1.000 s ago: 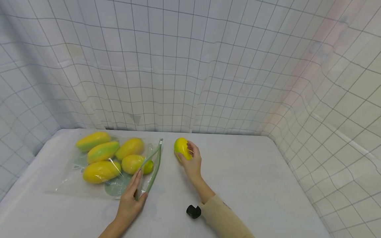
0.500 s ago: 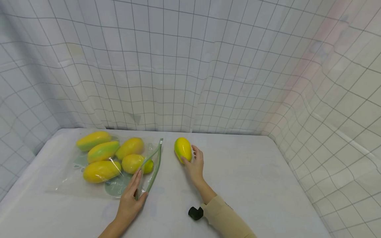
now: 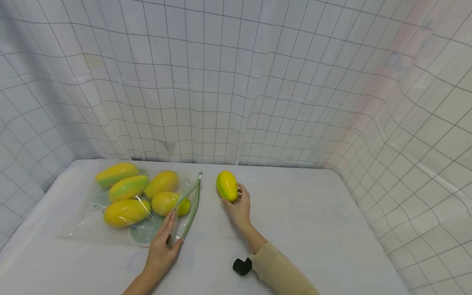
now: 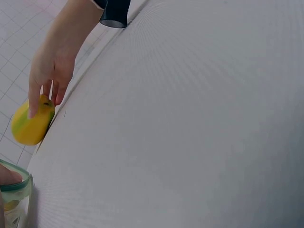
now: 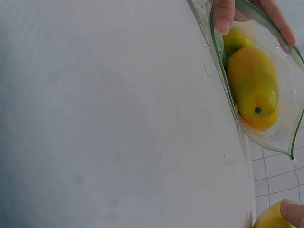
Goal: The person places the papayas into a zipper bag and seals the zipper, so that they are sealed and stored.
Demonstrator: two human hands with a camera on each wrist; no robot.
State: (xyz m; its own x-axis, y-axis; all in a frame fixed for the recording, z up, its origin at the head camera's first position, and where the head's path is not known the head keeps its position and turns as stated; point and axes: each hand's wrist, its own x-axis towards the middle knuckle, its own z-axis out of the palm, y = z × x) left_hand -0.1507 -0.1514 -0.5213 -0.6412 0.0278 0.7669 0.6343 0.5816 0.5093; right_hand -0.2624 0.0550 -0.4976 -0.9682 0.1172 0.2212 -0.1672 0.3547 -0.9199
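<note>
In the head view, one yellow-green mango (image 3: 226,184) stands apart on the white table. My right hand (image 3: 237,211) grips its near end, thumb on one side and fingers on the other, as the left wrist view shows. To the left lies a clear zip bag (image 3: 82,223) with a green-edged mouth, holding several mangoes (image 3: 127,213). My left hand (image 3: 162,248) is at the bag's mouth, fingers along one edge and thumb at the other. The right wrist view shows the mouth (image 5: 266,145) spread apart, with an oblong mango (image 5: 254,83) inside, stem end outward.
A black band-like object (image 3: 242,266) shows beside the right sleeve (image 3: 282,274). White cloth covers the table (image 3: 313,225), and grid-patterned curtains (image 3: 236,102) enclose its back and sides.
The right hand's fingers have shifted from over the mango's right side down to its near end. The mango has turned slightly in place. The left hand and bag have stayed still.
</note>
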